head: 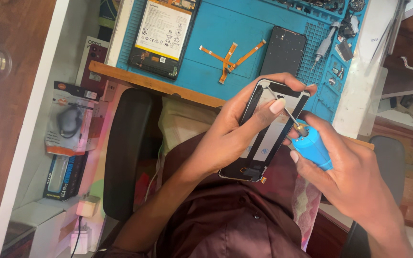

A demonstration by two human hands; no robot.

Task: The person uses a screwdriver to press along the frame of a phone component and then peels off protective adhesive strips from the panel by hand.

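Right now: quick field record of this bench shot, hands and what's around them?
left hand: grips a phone screen panel, thumb on its face
right hand: holds a blue-handled tool, thin tip at the panel's upper part
mat: blue work mat on the bench
on mat: opened phone with battery showing, orange flex cables, black back cover, screwdriver
left of bench: packaged accessories

A blue-handled screwdriver; a black-framed phone panel with white backing; orange ribbon cables on a teal rubber mat; maroon shirt.
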